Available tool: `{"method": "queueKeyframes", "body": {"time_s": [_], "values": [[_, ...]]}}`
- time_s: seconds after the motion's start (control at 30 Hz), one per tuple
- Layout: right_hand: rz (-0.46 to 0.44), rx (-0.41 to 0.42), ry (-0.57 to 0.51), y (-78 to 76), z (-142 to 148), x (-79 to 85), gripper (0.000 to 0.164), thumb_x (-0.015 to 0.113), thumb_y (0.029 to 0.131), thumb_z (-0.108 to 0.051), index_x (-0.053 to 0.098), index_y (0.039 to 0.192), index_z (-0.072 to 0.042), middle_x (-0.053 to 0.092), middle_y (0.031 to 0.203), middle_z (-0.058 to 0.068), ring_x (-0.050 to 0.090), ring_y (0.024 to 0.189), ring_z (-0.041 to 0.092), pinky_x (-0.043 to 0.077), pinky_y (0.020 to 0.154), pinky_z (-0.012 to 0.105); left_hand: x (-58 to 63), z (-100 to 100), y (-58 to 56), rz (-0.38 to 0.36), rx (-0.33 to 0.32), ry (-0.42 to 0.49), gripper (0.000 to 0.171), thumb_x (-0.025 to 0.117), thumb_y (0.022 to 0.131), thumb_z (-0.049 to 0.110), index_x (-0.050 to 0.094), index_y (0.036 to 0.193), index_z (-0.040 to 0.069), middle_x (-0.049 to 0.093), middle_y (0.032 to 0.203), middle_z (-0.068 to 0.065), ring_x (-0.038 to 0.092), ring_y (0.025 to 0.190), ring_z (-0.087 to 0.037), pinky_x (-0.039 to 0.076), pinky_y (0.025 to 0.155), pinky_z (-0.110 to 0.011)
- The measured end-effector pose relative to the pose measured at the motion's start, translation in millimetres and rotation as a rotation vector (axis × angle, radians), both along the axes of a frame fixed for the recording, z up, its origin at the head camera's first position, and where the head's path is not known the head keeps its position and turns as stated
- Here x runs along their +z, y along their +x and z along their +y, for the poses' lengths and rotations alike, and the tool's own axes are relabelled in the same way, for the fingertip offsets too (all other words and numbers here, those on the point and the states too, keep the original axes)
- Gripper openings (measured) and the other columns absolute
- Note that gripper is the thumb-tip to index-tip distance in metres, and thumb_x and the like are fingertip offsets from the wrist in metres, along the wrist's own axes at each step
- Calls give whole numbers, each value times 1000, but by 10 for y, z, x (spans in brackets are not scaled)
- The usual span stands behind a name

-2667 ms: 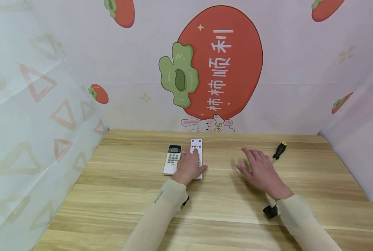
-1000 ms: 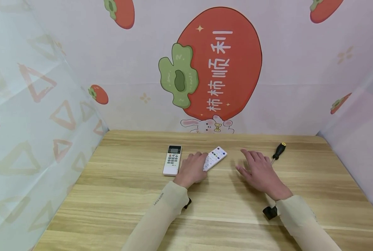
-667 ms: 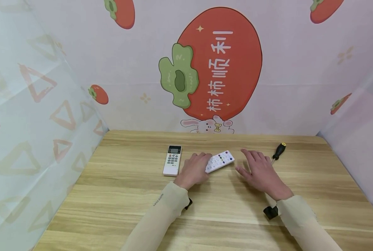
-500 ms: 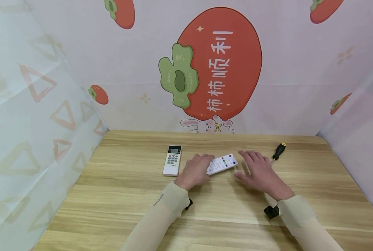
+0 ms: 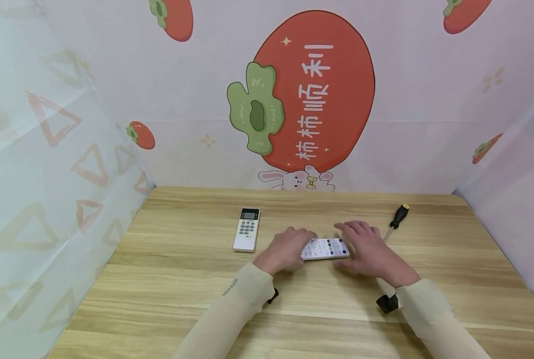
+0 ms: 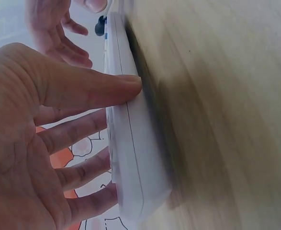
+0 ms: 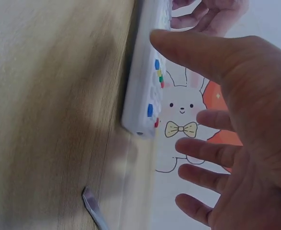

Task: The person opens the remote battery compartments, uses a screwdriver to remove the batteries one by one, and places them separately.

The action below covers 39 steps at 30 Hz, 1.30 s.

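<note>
A white remote control (image 5: 324, 249) with small coloured buttons lies crosswise between my two hands, just above or on the table. My left hand (image 5: 285, 250) pinches its left end; in the left wrist view the thumb presses the near side edge of the remote (image 6: 130, 153) and the fingers reach its far side. Around the other end is my right hand (image 5: 371, 252), fingers spread. In the right wrist view the right thumb (image 7: 193, 50) overlaps the remote, but whether it touches cannot be told; the other fingers stand apart from it.
A second remote (image 5: 246, 230), white with a dark-framed display, lies left of my left hand. Beyond my right hand is a screwdriver (image 5: 400, 216) with a black and yellow handle. The wooden table (image 5: 159, 279) ends at a printed backdrop (image 5: 195, 164).
The remote control, first upright beside the second remote under my left hand, has been swung clockwise to lie crosswise and brought rightward and nearer. My right hand has moved slightly inward around its end.
</note>
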State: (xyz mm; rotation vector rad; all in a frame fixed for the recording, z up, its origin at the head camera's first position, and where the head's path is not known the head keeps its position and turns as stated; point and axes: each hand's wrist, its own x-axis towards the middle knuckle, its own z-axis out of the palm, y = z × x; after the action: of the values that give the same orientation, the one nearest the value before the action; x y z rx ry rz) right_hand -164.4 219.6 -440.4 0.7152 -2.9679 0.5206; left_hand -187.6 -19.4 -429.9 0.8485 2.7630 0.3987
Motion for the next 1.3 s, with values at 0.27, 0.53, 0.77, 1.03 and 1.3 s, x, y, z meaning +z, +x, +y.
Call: {"method": "queueKeyframes", "body": {"time_s": [0.27,0.53,0.77,1.03,1.3], "values": [[-56,8,10,-4,5,-18,91,90,74,-48,50,145,-7,53,140,16,41,133,41,32,102,66,-6,26,25,-11,-36,6,66,79,80,0,60,141,18,61,137,2,54,115,-19,46,100,-37],[-94,5,18,-13,-32,-9,89,89,74,-50,53,143,-7,53,140,17,42,133,41,31,103,66,-16,32,14,-8,-41,0,68,77,80,-1,59,142,18,60,139,2,54,117,-20,45,101,-37],[-115,7,15,-12,-58,-12,86,88,75,-49,55,142,-6,54,138,16,44,131,39,32,104,64,-5,-4,21,-20,-29,3,69,79,82,10,55,146,20,57,143,2,52,122,-21,42,106,-41],[-108,30,17,-30,-96,-12,85,89,75,-49,56,139,-5,56,135,16,46,128,37,34,103,64,55,-135,1,-11,34,38,62,75,92,33,53,148,22,53,147,2,50,129,-23,39,109,-45],[-113,40,20,-46,-137,2,84,88,75,-49,57,139,-5,55,135,15,46,128,38,34,103,64,112,-296,-70,139,123,29,47,66,100,32,58,144,16,57,142,-5,51,130,-30,41,106,-53]]}}
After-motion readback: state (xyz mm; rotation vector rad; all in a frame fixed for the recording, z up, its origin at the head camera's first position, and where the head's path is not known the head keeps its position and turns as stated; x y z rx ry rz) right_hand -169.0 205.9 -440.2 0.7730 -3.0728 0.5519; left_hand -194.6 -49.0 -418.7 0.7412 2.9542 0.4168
